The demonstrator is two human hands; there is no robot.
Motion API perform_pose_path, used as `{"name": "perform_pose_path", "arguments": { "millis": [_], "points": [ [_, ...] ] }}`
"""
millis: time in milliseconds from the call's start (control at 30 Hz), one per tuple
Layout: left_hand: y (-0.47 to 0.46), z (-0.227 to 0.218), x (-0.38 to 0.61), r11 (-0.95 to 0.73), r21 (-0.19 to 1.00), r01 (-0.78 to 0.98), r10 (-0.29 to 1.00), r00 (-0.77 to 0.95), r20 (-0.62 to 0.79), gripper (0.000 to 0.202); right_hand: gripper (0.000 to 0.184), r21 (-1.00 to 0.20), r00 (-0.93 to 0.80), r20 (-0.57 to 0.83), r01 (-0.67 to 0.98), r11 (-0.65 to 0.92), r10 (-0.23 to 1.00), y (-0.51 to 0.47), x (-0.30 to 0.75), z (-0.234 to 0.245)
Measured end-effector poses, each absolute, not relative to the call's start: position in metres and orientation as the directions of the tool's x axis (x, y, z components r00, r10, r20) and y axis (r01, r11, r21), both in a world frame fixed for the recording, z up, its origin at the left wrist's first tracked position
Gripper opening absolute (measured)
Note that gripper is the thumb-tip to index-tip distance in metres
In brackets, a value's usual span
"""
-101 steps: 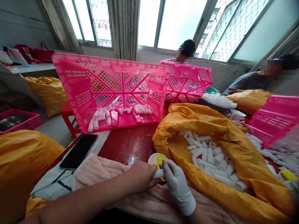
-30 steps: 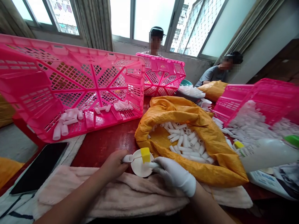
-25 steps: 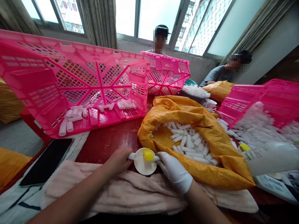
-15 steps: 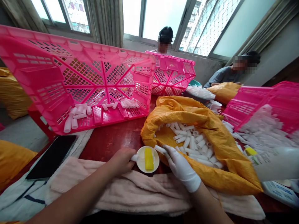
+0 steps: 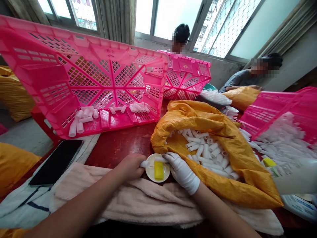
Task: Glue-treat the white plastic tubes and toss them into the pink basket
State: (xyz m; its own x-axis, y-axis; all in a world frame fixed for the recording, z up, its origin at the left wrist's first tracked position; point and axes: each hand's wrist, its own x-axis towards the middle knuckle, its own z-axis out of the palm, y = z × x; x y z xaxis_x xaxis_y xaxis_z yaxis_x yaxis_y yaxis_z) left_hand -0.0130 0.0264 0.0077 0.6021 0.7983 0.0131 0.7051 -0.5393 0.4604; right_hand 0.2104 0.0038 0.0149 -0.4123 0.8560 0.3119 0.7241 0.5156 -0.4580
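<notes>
My bare left hand [image 5: 132, 167] is closed around a short white piece [image 5: 144, 164], from which a thin rod seems to point right over a small white dish [image 5: 149, 173]. A yellow sponge-like block [image 5: 158, 171] lies in the dish. My right hand [image 5: 182, 172], in a white glove, pinches a white plastic tube [image 5: 158, 159] above the dish, level and just behind the block. Whether the tube touches the block or the rod I cannot tell. At right, an open orange woven bag [image 5: 237, 148] holds many similar white tubes [image 5: 205, 148].
A pink crate [image 5: 114, 87] stands on its side at back left, with several tubes inside. Left lies a black phone [image 5: 56, 162]. A pink towel [image 5: 104, 195] covers the front edge. At right are a plastic bottle [image 5: 292, 175] and another crate [image 5: 279, 102]. Two people sit beyond.
My right hand has moved left from the bag's edge, bringing the tube over the dish. My left hand keeps its hold beside the dish. The view has shifted slightly.
</notes>
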Motion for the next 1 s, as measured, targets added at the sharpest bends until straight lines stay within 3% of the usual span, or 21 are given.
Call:
{"name": "perform_pose_path", "arguments": {
  "millis": [133, 300, 467, 633, 800, 933, 1000],
  "points": [
    [0.027, 0.006, -0.014, -0.55, 0.445, 0.707, 0.794, 0.607, 0.017, 0.011, 0.028, -0.361, -0.596, 0.275, 0.664, 0.655, 0.755, 0.0, 0.216, 0.014],
    [0.028, 0.005, -0.013, -0.555, 0.446, 0.702, 0.791, 0.612, 0.021, 0.01, 0.029, -0.314, -0.521, 0.343, 0.721, 0.618, 0.782, -0.009, 0.219, 0.009],
    [0.027, 0.005, -0.014, -0.567, 0.435, 0.699, 0.787, 0.615, 0.038, 0.01, 0.03, -0.271, -0.662, 0.281, 0.64, 0.719, 0.695, -0.017, 0.22, 0.018],
    [0.027, 0.005, -0.015, -0.558, 0.435, 0.707, 0.795, 0.606, 0.036, 0.011, 0.025, -0.262, -0.587, 0.302, 0.706, 0.658, 0.751, -0.015, 0.221, 0.019],
    [0.027, 0.004, -0.015, -0.535, 0.436, 0.724, 0.809, 0.587, 0.019, 0.011, 0.019, -0.142, -0.739, 0.269, 0.604, 0.784, 0.618, -0.025, 0.219, 0.019],
    [0.029, 0.005, -0.014, -0.52, 0.427, 0.74, 0.814, 0.58, -0.014, 0.011, 0.015, -0.234, -0.802, 0.187, 0.524, 0.819, 0.567, -0.036, 0.211, 0.029],
    [0.03, 0.008, -0.013, -0.507, 0.417, 0.754, 0.826, 0.564, -0.017, 0.011, 0.015, -0.32, -0.761, 0.282, 0.499, 0.805, 0.584, -0.037, 0.207, 0.029]
  ]
}}
